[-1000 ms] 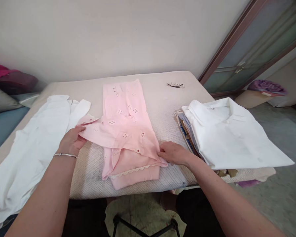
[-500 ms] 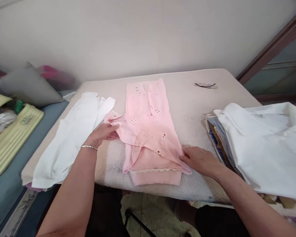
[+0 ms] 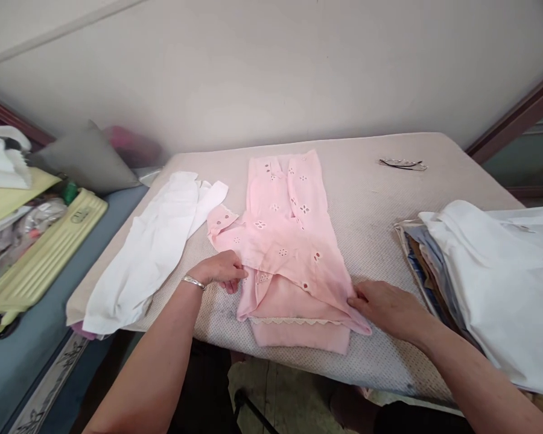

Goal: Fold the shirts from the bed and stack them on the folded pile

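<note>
A pink garment (image 3: 294, 235) with cut-out flower embroidery lies folded lengthwise on the padded table (image 3: 362, 211). Its lower flap is lifted askew, baring plain pink cloth and a scalloped lace hem near the front edge. My left hand (image 3: 221, 270), with a bracelet at the wrist, pinches the flap's left edge. At the garment's lower right side, my right hand (image 3: 384, 306) grips the cloth between thumb and fingers. A small pink end (image 3: 221, 222), perhaps a sleeve cuff, sticks out to the left.
White folded cloth (image 3: 149, 247) lies on the left of the table. At the right stands a stack of clothes with a white shirt (image 3: 484, 283) on top. Eyeglasses (image 3: 402, 164) rest near the back. Beyond the left edge are a yellow bag (image 3: 72, 223) and a grey cushion (image 3: 88, 160).
My left hand has moved from the protruding pink end down and rightward to the flap's edge. My right hand keeps its hold at the lower right. The view has shifted left.
</note>
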`<state>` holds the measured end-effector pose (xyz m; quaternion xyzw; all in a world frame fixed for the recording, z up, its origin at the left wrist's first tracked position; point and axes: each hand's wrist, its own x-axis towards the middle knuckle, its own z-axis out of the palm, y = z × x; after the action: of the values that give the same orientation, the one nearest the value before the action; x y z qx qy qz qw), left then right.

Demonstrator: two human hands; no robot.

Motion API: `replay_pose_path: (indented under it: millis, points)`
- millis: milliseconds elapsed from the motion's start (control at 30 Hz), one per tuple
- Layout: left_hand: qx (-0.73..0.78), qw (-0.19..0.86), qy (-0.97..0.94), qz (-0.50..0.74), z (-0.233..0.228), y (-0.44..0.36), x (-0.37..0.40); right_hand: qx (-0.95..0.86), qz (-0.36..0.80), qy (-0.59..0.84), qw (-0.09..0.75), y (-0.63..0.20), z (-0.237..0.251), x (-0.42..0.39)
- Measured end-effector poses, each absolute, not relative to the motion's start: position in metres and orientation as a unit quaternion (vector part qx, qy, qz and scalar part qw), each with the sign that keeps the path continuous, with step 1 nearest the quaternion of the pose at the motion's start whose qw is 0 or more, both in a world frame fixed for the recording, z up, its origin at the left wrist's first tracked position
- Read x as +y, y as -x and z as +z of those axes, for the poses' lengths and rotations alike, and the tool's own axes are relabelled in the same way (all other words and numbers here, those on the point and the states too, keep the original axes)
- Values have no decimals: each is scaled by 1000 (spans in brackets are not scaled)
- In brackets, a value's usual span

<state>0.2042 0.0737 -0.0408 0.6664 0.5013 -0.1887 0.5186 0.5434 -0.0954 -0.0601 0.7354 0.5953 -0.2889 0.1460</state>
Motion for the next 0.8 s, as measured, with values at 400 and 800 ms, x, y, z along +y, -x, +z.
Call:
replay_pose_path:
  millis: [400,800]
  points:
    - [538,514,-632,-217,-45,-205,75,590,-289,-741,140,-543,-60,-97]
    - [549,479,-668,-152,-56,-207,77,584,-296,-744,136,-543,-62,-95]
